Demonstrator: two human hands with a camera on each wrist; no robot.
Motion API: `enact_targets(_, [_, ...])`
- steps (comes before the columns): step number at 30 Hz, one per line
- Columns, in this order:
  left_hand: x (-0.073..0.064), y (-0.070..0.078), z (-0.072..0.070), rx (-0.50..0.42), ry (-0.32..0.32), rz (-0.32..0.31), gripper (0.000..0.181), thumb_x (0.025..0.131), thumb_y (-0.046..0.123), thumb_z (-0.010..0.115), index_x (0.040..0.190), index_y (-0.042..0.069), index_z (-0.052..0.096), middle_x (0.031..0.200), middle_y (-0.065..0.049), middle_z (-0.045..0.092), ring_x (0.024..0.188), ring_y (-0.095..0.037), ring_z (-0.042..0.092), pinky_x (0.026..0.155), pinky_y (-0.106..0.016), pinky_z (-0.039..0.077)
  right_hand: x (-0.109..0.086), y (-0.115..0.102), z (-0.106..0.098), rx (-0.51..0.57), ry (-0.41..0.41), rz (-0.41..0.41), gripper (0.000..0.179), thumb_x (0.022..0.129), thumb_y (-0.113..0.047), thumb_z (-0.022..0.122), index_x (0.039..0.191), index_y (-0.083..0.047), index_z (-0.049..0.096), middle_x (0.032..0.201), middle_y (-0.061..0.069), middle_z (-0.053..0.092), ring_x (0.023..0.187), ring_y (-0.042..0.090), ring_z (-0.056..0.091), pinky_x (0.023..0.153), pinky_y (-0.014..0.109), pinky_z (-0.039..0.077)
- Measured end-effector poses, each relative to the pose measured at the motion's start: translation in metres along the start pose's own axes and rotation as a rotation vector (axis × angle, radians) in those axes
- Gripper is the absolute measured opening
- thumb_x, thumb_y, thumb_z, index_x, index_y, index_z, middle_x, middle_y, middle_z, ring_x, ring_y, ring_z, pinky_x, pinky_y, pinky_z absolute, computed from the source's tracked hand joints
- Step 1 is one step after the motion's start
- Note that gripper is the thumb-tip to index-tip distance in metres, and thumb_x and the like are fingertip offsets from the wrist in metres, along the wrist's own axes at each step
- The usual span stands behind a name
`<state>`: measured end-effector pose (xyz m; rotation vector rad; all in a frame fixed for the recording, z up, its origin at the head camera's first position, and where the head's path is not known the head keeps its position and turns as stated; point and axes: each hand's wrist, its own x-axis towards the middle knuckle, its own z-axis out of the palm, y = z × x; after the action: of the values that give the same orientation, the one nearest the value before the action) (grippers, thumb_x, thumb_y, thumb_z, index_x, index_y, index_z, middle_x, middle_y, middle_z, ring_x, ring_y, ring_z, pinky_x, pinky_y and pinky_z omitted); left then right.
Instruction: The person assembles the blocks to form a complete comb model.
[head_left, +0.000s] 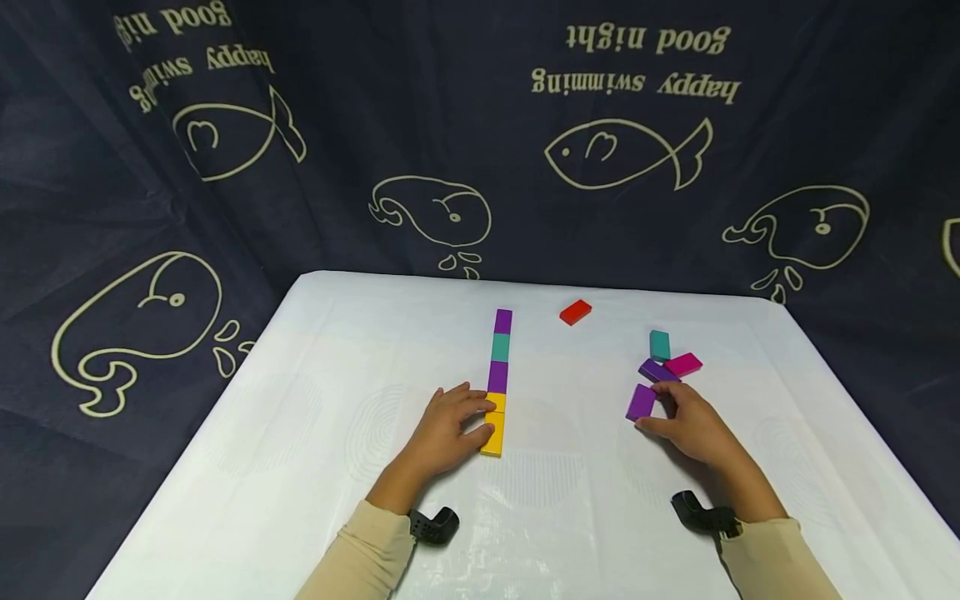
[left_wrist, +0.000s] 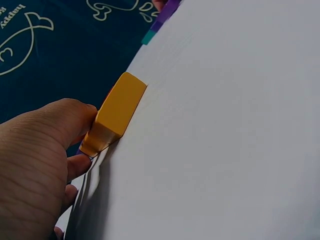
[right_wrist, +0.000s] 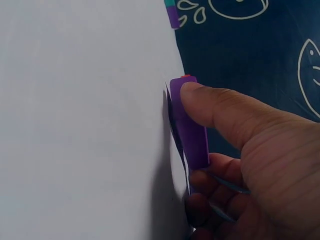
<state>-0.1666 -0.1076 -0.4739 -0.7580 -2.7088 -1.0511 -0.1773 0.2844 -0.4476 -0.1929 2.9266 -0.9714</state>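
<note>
A straight row of small blocks runs away from me on the table, with purple (head_left: 503, 322), teal (head_left: 500, 347) and purple (head_left: 497, 377) pieces toward the far end. At the near end lie two yellow blocks (head_left: 492, 446). My left hand (head_left: 442, 433) has its thumb and fingertips around the nearest yellow block (left_wrist: 122, 102), the fingers reaching over its far end. On the right, my right hand (head_left: 693, 425) pinches a purple block (head_left: 641, 402) between thumb and fingers; the right wrist view shows the thumb across one end of this purple block (right_wrist: 192, 135).
Just beyond the right hand lie a dark purple block (head_left: 658, 371), a magenta block (head_left: 684, 364) and a teal block (head_left: 660, 344). A red block (head_left: 575, 312) sits near the far edge of the white table (head_left: 337, 333). Dark printed cloth (head_left: 450, 100) hangs behind.
</note>
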Motion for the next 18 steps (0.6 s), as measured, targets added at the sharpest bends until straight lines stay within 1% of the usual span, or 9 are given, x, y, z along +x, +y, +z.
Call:
enact_targets(3, [0.0, 0.0, 0.0, -0.001, 0.0, 0.002, 0.031, 0.09, 0.023, 0.069, 0.119, 0.012, 0.071, 0.131, -0.009, 0.063, 0.136, -0.036, 0.044, 0.113, -0.065, 0.02, -0.001, -0.002, -0.001, 0.011, 0.002, -0.005, 0.065, 0.084, -0.025, 0.079, 0.129, 0.011, 0.048, 0.116, 0.028, 0.056, 0.104, 0.041, 0.053, 0.091, 0.056, 0.047])
enact_targets(5, [0.0, -0.001, 0.0, 0.001, 0.0, 0.005, 0.031, 0.09, 0.023, 0.069, 0.119, 0.012, 0.071, 0.131, -0.009, 0.063, 0.136, -0.036, 0.044, 0.112, -0.065, 0.021, -0.002, -0.005, -0.002, 0.022, -0.002, -0.009, 0.064, 0.084, -0.025, 0.08, 0.129, 0.009, 0.049, 0.109, 0.022, 0.058, 0.098, 0.035, 0.053, 0.084, 0.048, 0.049])
enact_targets(7, [0.0, 0.0, 0.0, 0.003, -0.001, 0.007, 0.031, 0.09, 0.023, 0.069, 0.119, 0.012, 0.071, 0.131, -0.009, 0.062, 0.136, -0.036, 0.044, 0.112, -0.065, 0.021, -0.003, -0.01, -0.003, 0.03, -0.006, -0.017, 0.064, 0.084, -0.027, 0.08, 0.129, 0.008, 0.05, 0.106, 0.018, 0.059, 0.096, 0.032, 0.054, 0.079, 0.043, 0.049])
enact_targets(13, [0.0, 0.001, -0.001, 0.007, -0.001, 0.001, 0.031, 0.09, 0.023, 0.069, 0.119, 0.011, 0.071, 0.131, -0.009, 0.063, 0.136, -0.036, 0.044, 0.113, -0.065, 0.021, -0.004, -0.029, -0.005, 0.057, -0.007, -0.059, 0.065, 0.085, -0.031, 0.079, 0.132, 0.003, 0.05, 0.113, 0.019, 0.06, 0.102, 0.033, 0.056, 0.08, 0.043, 0.05])
enact_targets(18, [0.0, 0.002, -0.001, 0.008, -0.006, 0.001, 0.031, 0.09, 0.022, 0.069, 0.119, 0.011, 0.071, 0.131, -0.01, 0.063, 0.136, -0.037, 0.044, 0.112, -0.066, 0.021, -0.006, -0.041, 0.0, 0.06, -0.007, -0.083, 0.064, 0.084, -0.033, 0.08, 0.131, 0.001, 0.052, 0.115, 0.019, 0.061, 0.103, 0.033, 0.057, 0.079, 0.042, 0.05])
